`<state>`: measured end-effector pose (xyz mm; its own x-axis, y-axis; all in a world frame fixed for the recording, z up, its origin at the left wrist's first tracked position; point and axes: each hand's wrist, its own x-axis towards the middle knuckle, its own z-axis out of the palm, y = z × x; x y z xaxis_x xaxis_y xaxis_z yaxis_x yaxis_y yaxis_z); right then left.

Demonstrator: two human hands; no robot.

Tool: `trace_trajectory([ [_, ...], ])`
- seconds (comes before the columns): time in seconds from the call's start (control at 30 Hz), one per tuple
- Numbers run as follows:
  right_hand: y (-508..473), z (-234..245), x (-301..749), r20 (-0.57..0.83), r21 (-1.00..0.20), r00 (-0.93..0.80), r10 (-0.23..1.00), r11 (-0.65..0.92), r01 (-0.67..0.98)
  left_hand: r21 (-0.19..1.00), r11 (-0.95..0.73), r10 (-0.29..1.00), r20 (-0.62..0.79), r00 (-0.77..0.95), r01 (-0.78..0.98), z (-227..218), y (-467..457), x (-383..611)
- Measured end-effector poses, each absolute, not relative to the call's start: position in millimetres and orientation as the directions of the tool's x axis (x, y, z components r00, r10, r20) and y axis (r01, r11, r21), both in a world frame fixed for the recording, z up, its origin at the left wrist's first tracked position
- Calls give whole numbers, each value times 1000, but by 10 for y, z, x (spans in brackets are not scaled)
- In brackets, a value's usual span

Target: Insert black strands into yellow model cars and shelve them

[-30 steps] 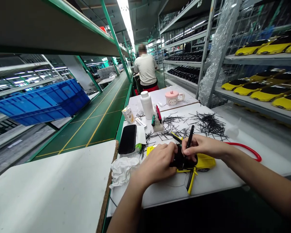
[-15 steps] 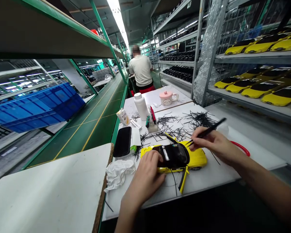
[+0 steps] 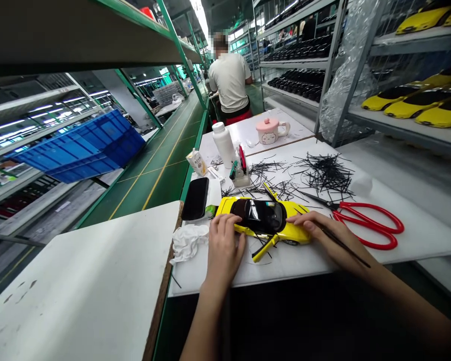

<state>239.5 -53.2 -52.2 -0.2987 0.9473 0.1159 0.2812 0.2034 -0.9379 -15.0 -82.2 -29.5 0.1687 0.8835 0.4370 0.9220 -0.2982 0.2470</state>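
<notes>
A yellow model car (image 3: 295, 208) with a black roof lies on the white table, both doors swung open. My left hand (image 3: 223, 245) grips its left end, fingers over the top edge and thumb along the near side. My right hand (image 3: 328, 235) has its fingertips on the car near the windshield. Dark tweezers (image 3: 348, 246) are held in that hand, pointing back along the palm toward the wrist. Thin black strips (image 3: 328, 173) are strewn behind the car. Red-handled scissors (image 3: 376, 207) lie beyond my right hand.
On the table's left are a phone (image 3: 196, 198), crumpled tissue (image 3: 188, 242) and small carton (image 3: 196, 162). Farther back stand a white bottle (image 3: 223, 143), pen holder (image 3: 241, 179) and pink-lidded mug (image 3: 267, 134). A co-worker (image 3: 230, 82) sits ahead. Racks (image 3: 402, 131) of yellow cars line the right.
The tweezers have turned from pointing at the car to lying back in my right hand, whose fingertips now touch the car. My view has shifted, showing the whole scissors.
</notes>
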Motion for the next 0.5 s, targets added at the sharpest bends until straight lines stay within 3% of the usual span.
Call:
trace_trajectory([
  [0.13, -483, -583, 2389, 256, -895, -211, 943, 314, 318, 208, -401, 868, 396, 298, 892, -315, -808, -132],
  [0.23, -487, -523, 2305, 333, -864, -259, 907, 404, 302, 203, -431, 859, 390, 331, 879, -329, -785, -162],
  [0.4, -430, -241, 2074, 342, -892, -517, 784, 445, 84, 249, -398, 869, 411, 275, 883, -339, -771, -215],
  [0.5, -341, -121, 1951, 462, -851, -505, 729, 525, -22, 274, -384, 875, 412, 253, 882, -372, -802, -210],
])
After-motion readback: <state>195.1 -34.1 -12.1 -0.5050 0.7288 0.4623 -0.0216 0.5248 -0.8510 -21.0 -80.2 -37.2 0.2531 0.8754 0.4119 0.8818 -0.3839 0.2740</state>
